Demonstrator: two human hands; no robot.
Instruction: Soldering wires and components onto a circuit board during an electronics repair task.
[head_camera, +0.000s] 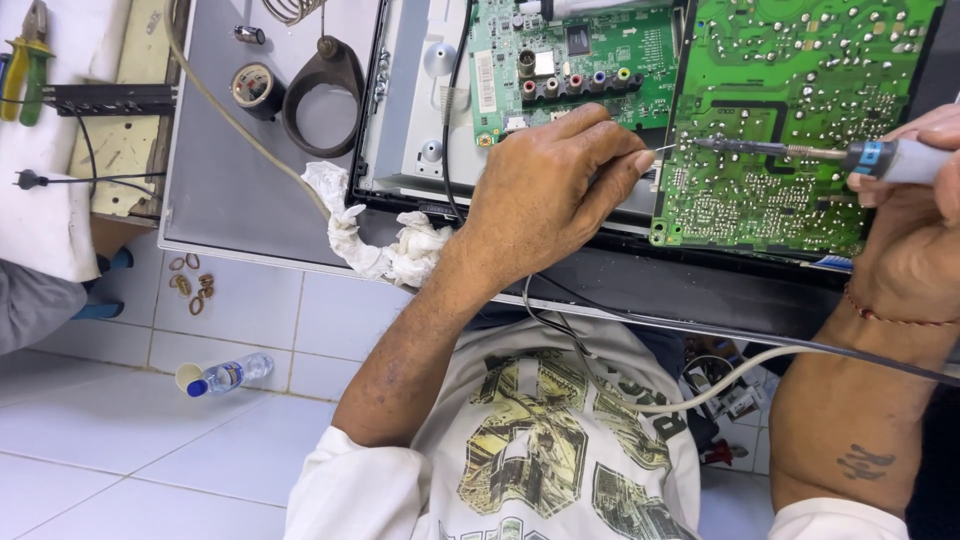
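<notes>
Fingers (610, 150) pinch solder wire; right hand (915, 190) grips soldering iron (800, 152); grey bench (230, 190), white tiled floor (120, 430).

The board (800, 120) under my iron, upper right of the frame, is bright green, speckled all over with silver dots. The smaller board (570, 70), top centre, is green too, carrying a row of red, blue, yellow and green sockets. My iron (900, 160) has a grey handle with a blue band. The cloth (380, 240), centre left, is white. The pliers (25, 60), upper left, have green and yellow grips. The bottle (228, 375), lower left, is clear with a blue cap. The floor tiles (120, 440) are white.
</notes>
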